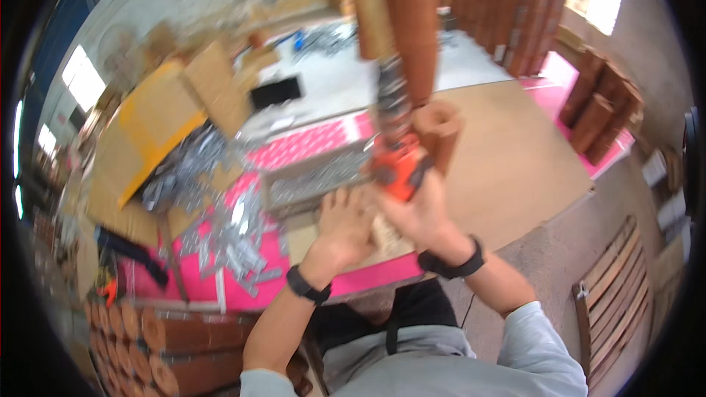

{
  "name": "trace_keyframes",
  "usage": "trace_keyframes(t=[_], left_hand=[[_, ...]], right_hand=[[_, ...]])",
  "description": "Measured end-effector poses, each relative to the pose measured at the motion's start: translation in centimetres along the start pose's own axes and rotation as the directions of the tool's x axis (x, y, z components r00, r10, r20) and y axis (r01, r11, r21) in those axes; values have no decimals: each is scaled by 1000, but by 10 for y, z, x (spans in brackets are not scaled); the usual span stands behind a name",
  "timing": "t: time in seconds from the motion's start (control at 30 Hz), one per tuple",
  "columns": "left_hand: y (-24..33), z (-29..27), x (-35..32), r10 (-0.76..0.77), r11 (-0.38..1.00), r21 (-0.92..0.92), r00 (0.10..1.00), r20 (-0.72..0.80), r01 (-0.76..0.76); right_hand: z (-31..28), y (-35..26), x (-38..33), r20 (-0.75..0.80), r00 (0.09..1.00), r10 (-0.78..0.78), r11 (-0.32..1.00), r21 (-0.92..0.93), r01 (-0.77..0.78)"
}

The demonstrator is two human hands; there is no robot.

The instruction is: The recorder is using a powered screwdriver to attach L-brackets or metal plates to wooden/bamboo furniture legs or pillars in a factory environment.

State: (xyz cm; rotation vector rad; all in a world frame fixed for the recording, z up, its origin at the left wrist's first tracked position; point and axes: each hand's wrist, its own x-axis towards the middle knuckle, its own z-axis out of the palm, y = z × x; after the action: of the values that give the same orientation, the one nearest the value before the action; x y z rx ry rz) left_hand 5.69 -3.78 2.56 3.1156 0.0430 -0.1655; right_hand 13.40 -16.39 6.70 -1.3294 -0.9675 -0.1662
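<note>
Left of the tray point(294, 206) lies a heap of metal pieces point(241, 248) (the carton point(110, 169) stands farther left).

Lt-gry tee point(426, 367), blk wristbands point(307, 287)

Forearms point(278, 327) converge, left hand point(344, 224) spread palm-down, right hand point(422, 212) curled tight.

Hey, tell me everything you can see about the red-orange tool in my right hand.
The red-orange tool has a plastic-looking body with black parts. Your right hand grips its near end. A dark, banded section extends from the far end, in line with a tan shaft reaching the picture's top edge; blur hides how they join. It appears between the box of metal pieces and a brown hollow roll. Whether it's running can't be told.
</note>
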Motion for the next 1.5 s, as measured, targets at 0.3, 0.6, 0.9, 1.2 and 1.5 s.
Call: trace_keyframes(t=[0.3, 0.6, 0.9, 1.2, 1.5], left_hand=[[0, -20, 5, 65, 933, -350, 996, -57, -81], [-16, -5, -25, -34, 854, -512, 970, -242, -97], [-36, 57, -78, -212, 683, -721, 911, -354, -121], [-50, 49, -59, -240, 533, -840, 935, -262, -99], [-48, 26, -67, -156, 708, -703, 955, -254, -71]], right_hand=[[-7, 2, -16, 63, 995, 80, 993, 87, -85], [-27, 9, -17, 46, 997, 59, 992, 105, -63], [-11, 17, -17, 83, 996, 31, 1000, -1, -31], [7, 14, 0, 109, 984, 138, 988, 47, -144], [18, 10, -6, 147, 945, 291, 942, 128, -310]])
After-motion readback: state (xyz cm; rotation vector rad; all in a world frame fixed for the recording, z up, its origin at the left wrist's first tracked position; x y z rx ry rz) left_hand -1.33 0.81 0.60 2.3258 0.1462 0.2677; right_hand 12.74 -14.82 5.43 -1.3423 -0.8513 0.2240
